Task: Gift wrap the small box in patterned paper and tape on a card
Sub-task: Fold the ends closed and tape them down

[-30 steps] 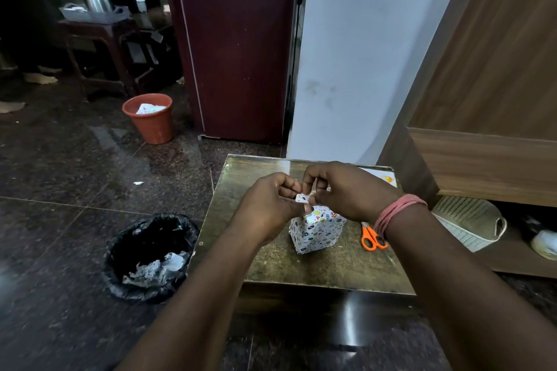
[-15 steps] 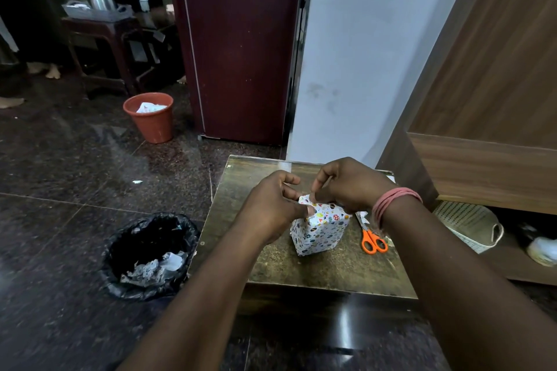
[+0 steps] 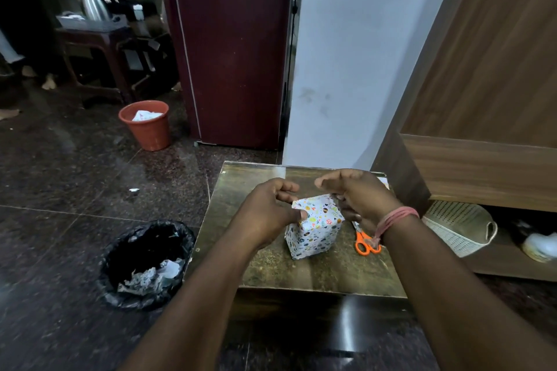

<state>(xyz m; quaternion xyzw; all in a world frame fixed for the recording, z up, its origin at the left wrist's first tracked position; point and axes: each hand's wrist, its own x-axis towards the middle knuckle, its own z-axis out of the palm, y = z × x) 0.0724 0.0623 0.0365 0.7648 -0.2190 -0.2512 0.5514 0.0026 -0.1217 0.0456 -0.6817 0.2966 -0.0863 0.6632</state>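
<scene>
Left of the table [image 3: 262, 274], a black-lined bin [image 3: 147, 265] holds crumpled paper. An orange bucket [image 3: 146, 126] stands at upper left, beside a maroon fridge [image 3: 235, 48]. A woven basket [image 3: 461, 229] sits right.

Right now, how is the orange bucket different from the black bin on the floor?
The orange bucket is a stiff tub with bare walls; the black bin is covered by a crinkly black bag. The orange bucket stands far off by the dark red cabinet; the black bin sits close beside the table. The bucket looks smaller, maybe only because it is farther. Both stand on the floor with scrap paper inside.
</scene>
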